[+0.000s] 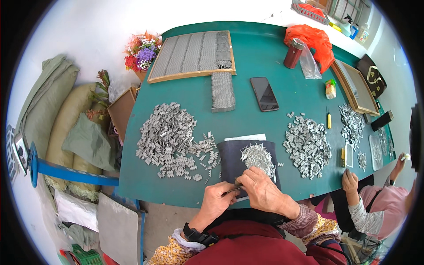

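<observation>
My left hand [215,202] and my right hand [264,191] meet at the table's near edge, fingers pinched together. Between them is a small, dark, flat metal piece [231,191], mostly covered by the fingers. Just beyond my right hand, a heap of thin silvery pins [257,158] lies on a dark cloth pad [230,161]. A large pile of grey toothed metal pieces [164,137] spreads to the left, with small loose metal strips [206,148] beside it. Another pile of toothed pieces [307,145] lies to the right of the pad.
At the back, a wooden-framed tray [190,74] holds rows of metal pieces, with a joined strip [222,92] in front. A phone [264,94], a dark red flask [293,54] and a red plastic bag [316,42] lie farther right. Another person's hand [350,181] is at the right edge.
</observation>
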Demonstrator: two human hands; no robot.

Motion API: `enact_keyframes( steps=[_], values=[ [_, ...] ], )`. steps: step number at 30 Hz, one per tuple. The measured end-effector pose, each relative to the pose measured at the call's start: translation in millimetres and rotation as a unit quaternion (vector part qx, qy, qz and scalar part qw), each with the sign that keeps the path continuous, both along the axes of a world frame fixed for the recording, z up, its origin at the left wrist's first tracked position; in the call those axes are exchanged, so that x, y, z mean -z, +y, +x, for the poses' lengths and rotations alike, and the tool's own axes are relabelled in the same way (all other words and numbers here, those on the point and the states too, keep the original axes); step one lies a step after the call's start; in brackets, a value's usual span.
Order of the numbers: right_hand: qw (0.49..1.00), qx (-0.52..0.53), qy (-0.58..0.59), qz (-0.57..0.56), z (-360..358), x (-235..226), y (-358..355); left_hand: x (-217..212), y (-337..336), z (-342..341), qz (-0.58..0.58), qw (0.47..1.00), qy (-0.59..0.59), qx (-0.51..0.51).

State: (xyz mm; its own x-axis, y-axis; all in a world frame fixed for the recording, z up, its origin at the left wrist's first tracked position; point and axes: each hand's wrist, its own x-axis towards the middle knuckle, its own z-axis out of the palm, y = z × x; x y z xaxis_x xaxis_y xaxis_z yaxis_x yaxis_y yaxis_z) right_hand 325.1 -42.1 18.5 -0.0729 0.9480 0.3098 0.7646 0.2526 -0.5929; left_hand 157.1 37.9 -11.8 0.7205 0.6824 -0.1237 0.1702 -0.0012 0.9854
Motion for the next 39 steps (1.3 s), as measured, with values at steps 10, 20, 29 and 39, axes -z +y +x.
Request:
enact_keyframes(
  steps=[10,20,29,39],
  values=[
    [0.998,-0.043,-0.036,0.041,-12.1,3.8,-1.1,-2.9,5.1,-7.2,0.063,0.997,0.038,0.036],
    [0.984,-0.012,-0.097,0.152,-30.5,17.0,-16.1,0.5,9.8,-12.1,-0.096,0.994,0.015,0.040],
    [0.995,0.045,0.026,0.084,-33.7,19.2,-22.3,-5.0,8.5,-21.6,-0.198,0.979,-0.038,0.012],
    [0.992,0.035,0.075,0.095,-50.0,8.0,-22.2,-4.3,-6.1,-44.8,-0.210,0.972,-0.102,-0.020]
  ],
)
